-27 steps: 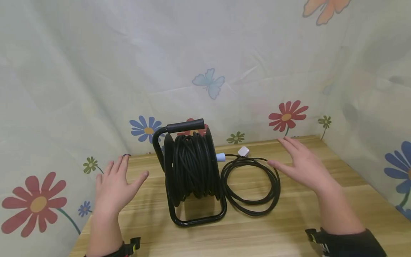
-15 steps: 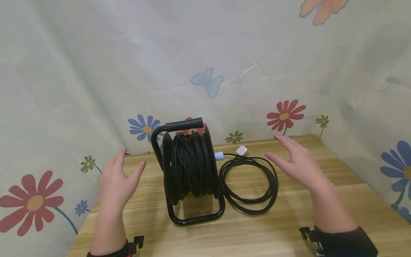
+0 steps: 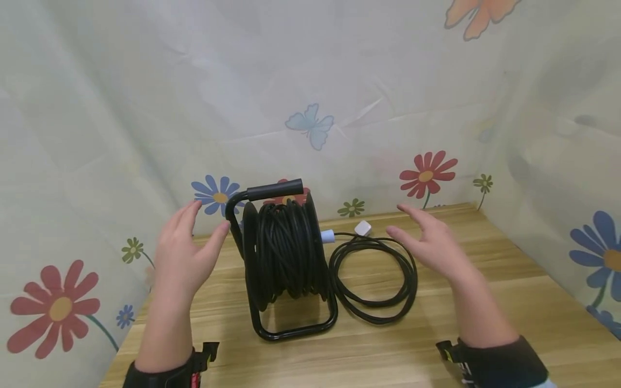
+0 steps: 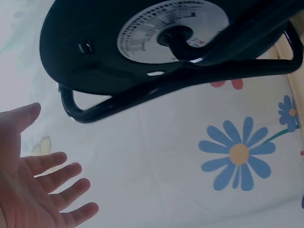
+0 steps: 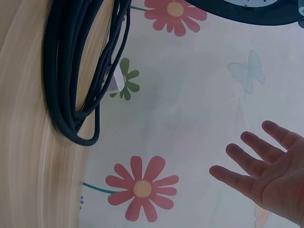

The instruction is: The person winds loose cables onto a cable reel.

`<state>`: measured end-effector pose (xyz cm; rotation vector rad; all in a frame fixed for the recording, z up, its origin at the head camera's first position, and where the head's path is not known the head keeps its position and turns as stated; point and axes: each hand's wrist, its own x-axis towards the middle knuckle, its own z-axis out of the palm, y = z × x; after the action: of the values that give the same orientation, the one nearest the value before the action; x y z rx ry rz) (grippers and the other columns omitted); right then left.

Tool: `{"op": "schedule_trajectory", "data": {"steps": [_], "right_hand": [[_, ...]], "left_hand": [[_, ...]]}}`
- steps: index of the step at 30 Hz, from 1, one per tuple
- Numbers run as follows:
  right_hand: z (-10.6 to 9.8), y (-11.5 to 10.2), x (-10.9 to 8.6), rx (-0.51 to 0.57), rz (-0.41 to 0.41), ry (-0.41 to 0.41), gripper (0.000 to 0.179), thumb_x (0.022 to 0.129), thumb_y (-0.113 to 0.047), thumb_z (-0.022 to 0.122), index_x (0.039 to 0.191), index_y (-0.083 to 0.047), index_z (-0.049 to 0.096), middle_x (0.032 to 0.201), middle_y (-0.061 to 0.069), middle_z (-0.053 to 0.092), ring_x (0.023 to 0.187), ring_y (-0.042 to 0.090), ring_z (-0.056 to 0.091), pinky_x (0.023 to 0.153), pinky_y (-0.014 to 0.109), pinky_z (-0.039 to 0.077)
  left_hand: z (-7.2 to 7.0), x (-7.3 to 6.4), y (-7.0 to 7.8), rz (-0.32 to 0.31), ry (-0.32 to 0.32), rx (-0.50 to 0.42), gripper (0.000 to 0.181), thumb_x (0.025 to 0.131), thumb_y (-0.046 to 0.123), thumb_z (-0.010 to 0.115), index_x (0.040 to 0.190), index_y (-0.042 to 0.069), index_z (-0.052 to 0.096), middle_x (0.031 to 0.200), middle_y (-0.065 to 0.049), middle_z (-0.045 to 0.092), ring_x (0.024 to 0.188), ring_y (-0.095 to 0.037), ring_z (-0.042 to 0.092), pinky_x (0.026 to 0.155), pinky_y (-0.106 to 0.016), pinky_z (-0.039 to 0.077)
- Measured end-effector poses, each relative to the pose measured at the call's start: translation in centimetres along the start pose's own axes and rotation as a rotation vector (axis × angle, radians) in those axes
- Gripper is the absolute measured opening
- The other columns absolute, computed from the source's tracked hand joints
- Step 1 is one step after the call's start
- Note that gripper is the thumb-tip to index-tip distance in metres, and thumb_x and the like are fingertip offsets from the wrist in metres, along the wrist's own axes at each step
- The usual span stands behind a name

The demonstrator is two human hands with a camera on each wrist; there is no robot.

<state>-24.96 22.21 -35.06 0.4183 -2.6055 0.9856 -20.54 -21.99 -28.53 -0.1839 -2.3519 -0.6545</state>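
Observation:
A black cable reel [image 3: 286, 253] stands upright on the wooden table, thick cable wound on its drum and a padded handle [image 3: 274, 189] on top. From its right side, by a pale blue knob [image 3: 328, 236], a loose cable coil [image 3: 409, 291] lies flat with a white plug [image 3: 363, 228] behind it. My left hand [image 3: 181, 253] is raised just left of the frame, fingers spread and holding nothing. To the right of the coil my right hand [image 3: 432, 242] hovers, fingers extended. The left wrist view shows the reel's labelled side disc [image 4: 99, 52] beyond my left hand [image 4: 33, 185].
The wooden table [image 3: 388, 355] reaches back to a pale curtain [image 3: 242, 81] printed with flowers and butterflies. More of this curtain closes in the left and right sides. Black bands with small mounts sit on both wrists.
Both hands have moved inward toward the reel, the left one also rising a little. The reel and coil stay put on the table, while the head view shifts slightly.

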Motion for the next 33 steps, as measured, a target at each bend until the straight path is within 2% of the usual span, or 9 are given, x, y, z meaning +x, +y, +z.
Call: {"op": "schedule_trajectory", "data": {"steps": [3, 8, 15, 19, 24, 29, 33], "right_hand": [[0.3, -0.2, 0.1, 0.039, -0.017, -0.003, 0.069, 0.091, -0.057, 0.054, 0.147, -0.023, 0.034, 0.147, 0.01, 0.037, 0.132, 0.031, 0.03, 0.101, 0.062, 0.028], [1.0, -0.3, 0.4, 0.089, -0.023, -0.008, 0.067, 0.091, -0.057, 0.054, 0.147, -0.022, 0.036, 0.146, 0.01, 0.039, 0.129, 0.03, 0.035, 0.098, 0.061, 0.032], [1.8, -0.9, 1.0, 0.129, -0.037, -0.045, 0.065, 0.092, -0.056, 0.053, 0.146, -0.024, 0.037, 0.145, 0.009, 0.04, 0.128, 0.03, 0.037, 0.094, 0.063, 0.035], [2.6, -1.1, 1.3, 0.142, -0.032, -0.074, 0.065, 0.091, -0.058, 0.052, 0.145, -0.026, 0.038, 0.144, 0.007, 0.041, 0.127, 0.028, 0.038, 0.094, 0.061, 0.037], [3.7, -1.8, 1.6, 0.204, -0.035, -0.114, 0.062, 0.092, -0.057, 0.052, 0.145, -0.027, 0.038, 0.144, 0.004, 0.041, 0.127, 0.026, 0.038, 0.093, 0.057, 0.041], [4.6, -2.6, 1.9, 0.272, -0.052, -0.139, 0.061, 0.093, -0.055, 0.052, 0.145, -0.025, 0.039, 0.145, 0.002, 0.041, 0.128, 0.025, 0.038, 0.094, 0.056, 0.04], [5.2, -3.0, 2.2, 0.347, -0.05, -0.156, 0.06, 0.094, -0.054, 0.052, 0.144, -0.024, 0.039, 0.145, 0.002, 0.04, 0.128, 0.027, 0.038, 0.094, 0.057, 0.04]], "left_hand": [[0.0, 0.7, 1.5, 0.091, 0.035, -0.001, 0.067, 0.089, 0.052, 0.059, 0.14, 0.011, 0.046, 0.142, -0.009, 0.044, 0.129, -0.031, 0.035, 0.1, -0.059, 0.03], [0.3, 1.8, 3.7, 0.182, 0.029, 0.015, 0.065, 0.089, 0.051, 0.06, 0.138, 0.009, 0.049, 0.14, -0.009, 0.046, 0.128, -0.03, 0.036, 0.099, -0.059, 0.033], [1.0, 3.2, 7.1, 0.273, -0.019, 0.06, 0.067, 0.088, 0.053, 0.059, 0.137, 0.009, 0.05, 0.138, -0.01, 0.047, 0.127, -0.028, 0.038, 0.1, -0.055, 0.033], [1.4, 3.6, 8.6, 0.31, -0.074, 0.106, 0.068, 0.088, 0.055, 0.059, 0.136, 0.008, 0.05, 0.138, -0.009, 0.047, 0.127, -0.027, 0.038, 0.101, -0.054, 0.033], [1.9, 4.1, 10.0, 0.307, -0.152, 0.18, 0.072, 0.087, 0.06, 0.055, 0.138, 0.009, 0.048, 0.14, -0.009, 0.045, 0.129, -0.027, 0.035, 0.102, -0.055, 0.03], [2.5, 4.7, 11.4, 0.25, -0.24, 0.273, 0.078, 0.087, 0.065, 0.051, 0.143, 0.011, 0.042, 0.143, -0.008, 0.041, 0.132, -0.028, 0.029, 0.106, -0.056, 0.022], [2.9, 5.2, 12.5, 0.201, -0.31, 0.296, 0.081, 0.087, 0.068, 0.047, 0.146, 0.014, 0.036, 0.146, -0.007, 0.037, 0.134, -0.028, 0.024, 0.106, -0.059, 0.018]]}}
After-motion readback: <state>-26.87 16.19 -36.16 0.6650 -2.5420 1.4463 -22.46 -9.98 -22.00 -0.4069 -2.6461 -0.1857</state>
